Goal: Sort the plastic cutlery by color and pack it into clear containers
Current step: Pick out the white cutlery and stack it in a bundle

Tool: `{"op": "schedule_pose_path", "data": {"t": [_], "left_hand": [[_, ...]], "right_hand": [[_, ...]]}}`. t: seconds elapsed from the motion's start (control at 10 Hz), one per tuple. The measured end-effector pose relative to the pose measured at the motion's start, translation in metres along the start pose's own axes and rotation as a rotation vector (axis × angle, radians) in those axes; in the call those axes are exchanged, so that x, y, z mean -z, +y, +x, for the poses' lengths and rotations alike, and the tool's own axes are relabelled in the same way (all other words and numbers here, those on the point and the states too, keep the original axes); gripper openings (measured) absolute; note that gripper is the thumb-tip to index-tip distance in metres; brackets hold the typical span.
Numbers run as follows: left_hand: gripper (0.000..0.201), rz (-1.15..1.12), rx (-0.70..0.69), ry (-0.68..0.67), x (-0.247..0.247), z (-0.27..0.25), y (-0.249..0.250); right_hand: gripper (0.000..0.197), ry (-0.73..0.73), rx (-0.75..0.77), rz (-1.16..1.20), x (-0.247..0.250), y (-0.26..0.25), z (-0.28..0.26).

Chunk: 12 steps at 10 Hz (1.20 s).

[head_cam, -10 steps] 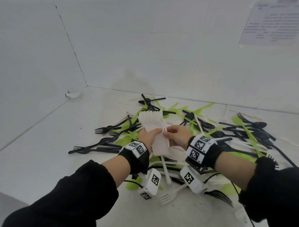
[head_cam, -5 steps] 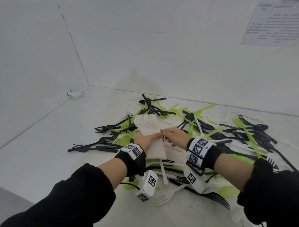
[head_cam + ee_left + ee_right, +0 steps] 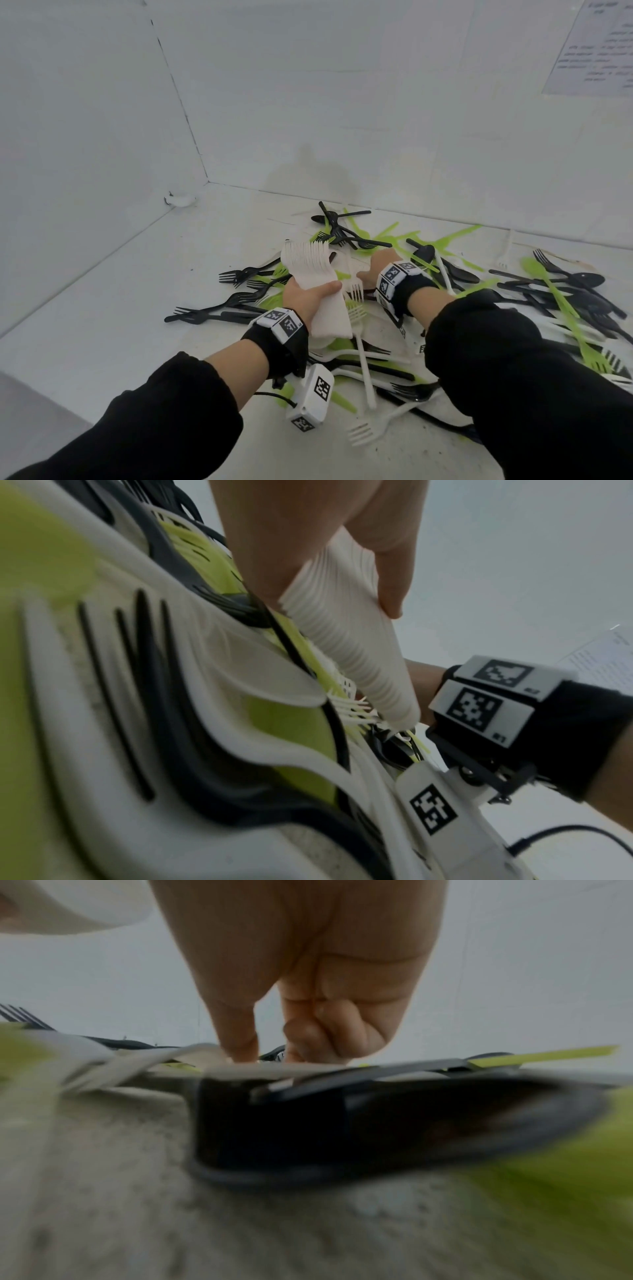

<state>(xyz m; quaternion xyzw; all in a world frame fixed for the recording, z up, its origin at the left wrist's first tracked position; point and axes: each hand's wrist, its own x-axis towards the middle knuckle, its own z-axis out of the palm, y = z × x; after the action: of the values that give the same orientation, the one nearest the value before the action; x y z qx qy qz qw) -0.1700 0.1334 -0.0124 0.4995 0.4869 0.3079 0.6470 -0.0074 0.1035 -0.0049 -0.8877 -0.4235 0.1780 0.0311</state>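
My left hand (image 3: 308, 298) grips a thick stack of nested white forks (image 3: 313, 274) around its handles, tines pointing up and away; the left wrist view shows my left hand (image 3: 325, 547) wrapped round the stack of white forks (image 3: 349, 642). Just right of the stack, my right hand (image 3: 373, 270) is down in the mixed pile. In the right wrist view the thumb and forefinger of my right hand (image 3: 267, 1053) pinch the flat handle of a loose white fork (image 3: 113, 1066) that lies over black cutlery (image 3: 377, 1123).
Black forks (image 3: 239, 274), green cutlery (image 3: 561, 301) and white forks (image 3: 366, 431) lie tangled across the white floor (image 3: 137, 325). White walls meet in a corner at the back left. A printed sheet (image 3: 596, 51) hangs on the right wall. A small white object (image 3: 180, 199) sits by the left wall.
My right hand has let go of the white stack and dropped right into the pile. The left hand now holds the stack alone, a little further left.
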Motion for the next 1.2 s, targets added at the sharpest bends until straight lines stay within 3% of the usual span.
{"op": "schedule_pose_path", "data": {"t": [0.2, 0.3, 0.5, 0.6, 0.7, 0.8, 0.9, 1.1, 1.2], "left_hand": [[0.051, -0.016, 0.019, 0.002, -0.003, -0.003, 0.001], [0.052, -0.002, 0.022, -0.007, -0.005, 0.001, -0.003], [0.042, -0.025, 0.005, -0.027, -0.006, -0.001, -0.006], [0.039, -0.014, -0.010, -0.033, -0.007, -0.004, -0.007], [0.046, -0.003, -0.002, -0.027, -0.008, -0.003, -0.008], [0.050, 0.013, -0.004, -0.021, -0.008, -0.003, -0.008], [0.045, 0.011, -0.003, -0.024, -0.007, -0.002, -0.008], [0.041, -0.002, -0.026, -0.010, -0.002, 0.001, -0.008], [0.042, -0.003, -0.020, -0.006, -0.001, 0.002, -0.008]], "right_hand": [[0.023, 0.072, -0.153, 0.262, 0.017, 0.014, 0.002], [0.031, 0.048, -0.203, 0.405, 0.029, 0.028, 0.002], [0.026, 0.123, -0.311, 0.352, 0.033, 0.046, -0.010], [0.026, 0.056, -0.270, 0.188, 0.023, 0.051, -0.009], [0.025, 0.078, -0.236, 0.170, 0.020, 0.050, -0.006], [0.032, 0.158, -0.208, 0.193, 0.018, 0.041, -0.005], [0.041, 0.111, -0.215, 0.205, 0.015, 0.033, -0.004], [0.030, 0.072, -0.241, 0.164, 0.013, 0.037, 0.002], [0.042, 0.104, -0.315, 0.388, 0.014, 0.040, 0.005]]}}
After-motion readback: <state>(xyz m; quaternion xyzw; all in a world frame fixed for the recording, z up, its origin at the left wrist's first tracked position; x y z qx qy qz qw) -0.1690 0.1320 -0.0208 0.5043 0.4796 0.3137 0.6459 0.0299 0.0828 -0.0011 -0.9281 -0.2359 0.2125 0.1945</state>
